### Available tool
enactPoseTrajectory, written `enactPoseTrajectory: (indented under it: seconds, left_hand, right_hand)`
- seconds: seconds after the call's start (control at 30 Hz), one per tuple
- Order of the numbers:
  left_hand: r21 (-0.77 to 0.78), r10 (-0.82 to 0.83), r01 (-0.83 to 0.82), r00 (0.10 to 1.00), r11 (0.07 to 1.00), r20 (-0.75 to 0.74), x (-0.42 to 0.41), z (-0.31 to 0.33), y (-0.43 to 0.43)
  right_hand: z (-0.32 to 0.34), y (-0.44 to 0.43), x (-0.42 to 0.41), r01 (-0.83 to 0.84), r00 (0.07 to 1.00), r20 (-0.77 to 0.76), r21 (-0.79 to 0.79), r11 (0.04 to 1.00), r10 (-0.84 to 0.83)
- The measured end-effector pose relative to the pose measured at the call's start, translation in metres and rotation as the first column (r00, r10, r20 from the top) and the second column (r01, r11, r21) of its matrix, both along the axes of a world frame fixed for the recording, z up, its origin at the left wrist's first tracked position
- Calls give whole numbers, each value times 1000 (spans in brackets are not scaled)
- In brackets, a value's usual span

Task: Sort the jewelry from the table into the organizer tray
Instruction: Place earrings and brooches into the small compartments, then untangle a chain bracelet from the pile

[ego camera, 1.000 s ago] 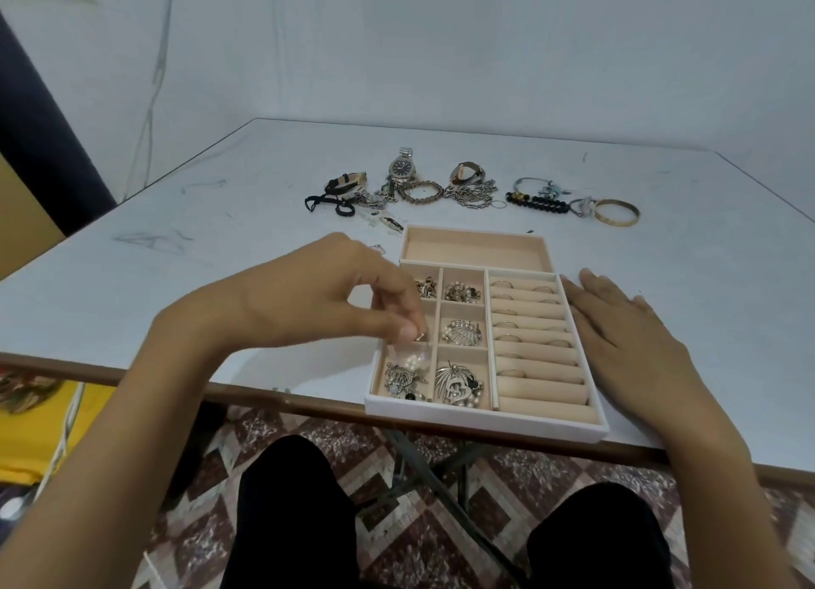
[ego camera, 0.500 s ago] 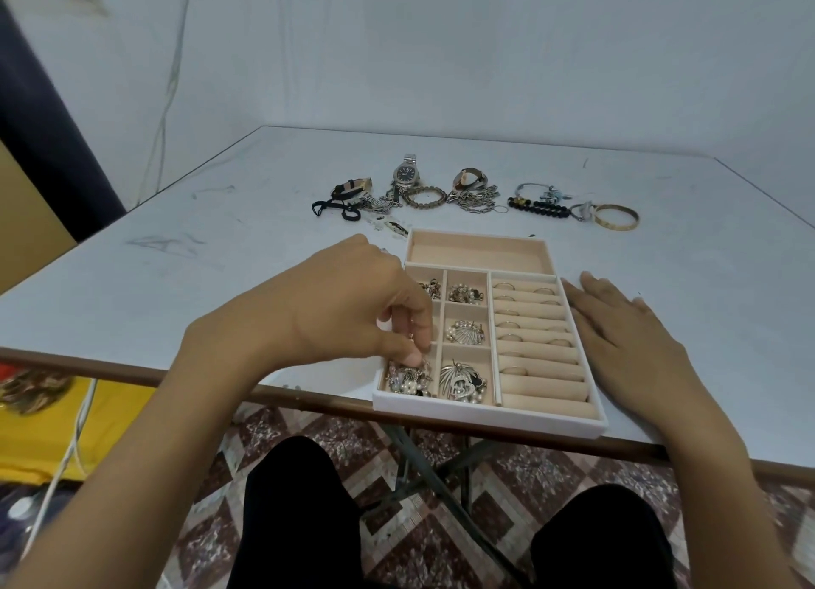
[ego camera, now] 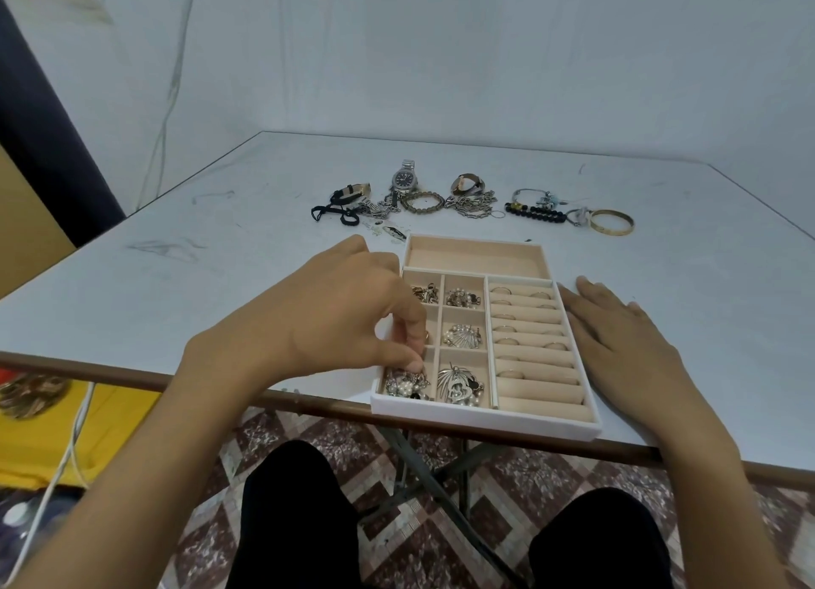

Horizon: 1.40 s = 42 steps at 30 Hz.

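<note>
Organizer tray (ego camera: 485, 418), white walls and beige lining, sits on the near edge of the desk (ego camera: 211, 280), its near wall slightly over the edge. Layout: one long compartment across the far side, two columns of small compartments at left, and ring rolls at right with several rings (ego camera: 511, 373) slotted in. The small compartments hold clusters of silver and pearl pieces, including a fan-shaped brooch (ego camera: 463, 336) in the middle of the right column.

Left hand (ego camera: 348, 319) hangs over the tray's left column, fingers curled downward, thumb tip close to the fingertips just above the near-left cluster (ego camera: 408, 385). A small gold piece (ego camera: 427, 336) shows against the fingertips; whether it is pinched cannot be told.

Right hand (ego camera: 617, 337) lies flat, palm down on the desk, fingers straight, its inner edge against the tray's right wall.

Unsorted jewelry lies in a row on the far side of the tray, apart from it. From left to right: black cord (ego camera: 333, 211), silver watch (ego camera: 405, 178), beaded bracelet (ego camera: 423, 203), chain (ego camera: 474, 207), black bead bracelet (ego camera: 536, 213), gold bangle (ego camera: 612, 223).
</note>
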<state>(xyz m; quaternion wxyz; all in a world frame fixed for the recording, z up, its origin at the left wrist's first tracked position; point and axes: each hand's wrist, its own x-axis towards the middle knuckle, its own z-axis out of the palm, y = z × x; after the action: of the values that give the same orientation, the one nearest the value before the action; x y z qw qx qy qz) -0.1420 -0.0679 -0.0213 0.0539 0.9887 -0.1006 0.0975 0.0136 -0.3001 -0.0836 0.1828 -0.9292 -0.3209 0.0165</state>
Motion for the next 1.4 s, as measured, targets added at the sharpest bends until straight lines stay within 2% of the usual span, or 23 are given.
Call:
enactPoseTrajectory:
  seconds: [0.27, 0.43, 0.6, 0.7, 0.77, 0.83, 0.93, 1.07, 1.27, 1.4]
  left_hand:
    - [-154, 8, -2, 999, 988, 38, 7, -3, 7]
    - [-444, 40, 16, 992, 896, 118, 34, -13, 19]
    - [-456, 43, 32, 987, 889, 153, 79, -28, 30]
    - [-557, 146, -49, 981, 829, 130, 108, -31, 45]
    - [-613, 271, -141, 954, 778, 125, 126, -32, 57]
    - [-591, 422, -283, 900, 756, 110, 141, -33, 66]
    - [-475, 606, -489, 786, 731, 123, 156, -38, 74]
    - [-214, 691, -657, 693, 723, 205, 169, -50, 83]
    - [-172, 670, -648, 713, 742, 207, 170, -60, 92]
    - [-225, 674, -636, 702, 738, 230, 166, -59, 94]
  right_hand:
    - [2, 0, -1, -4, 1000, -1, 4, 1000, 4]
    - [1, 0, -1, -2, 1000, -5, 10, 1000, 3]
    - [2, 0, -2, 2, 1000, -3, 11, 1000, -2]
    - [2, 0, -2, -2, 1000, -7, 18, 1000, 3]
    - [2, -1, -1, -1, 1000, -9, 18, 1000, 1]
    - [2, -1, -1, 1, 1000, -12, 20, 1000, -1]
    - [1, 0, -1, 10, 1000, -26, 21, 1000, -9]
    - [2, 0, 0, 10, 1000, -19, 4, 1000, -9]
    - [4, 0, 0, 6, 999, -35, -27, 1000, -7]
    - [6, 1, -3, 7, 999, -41, -25, 1000, -9]
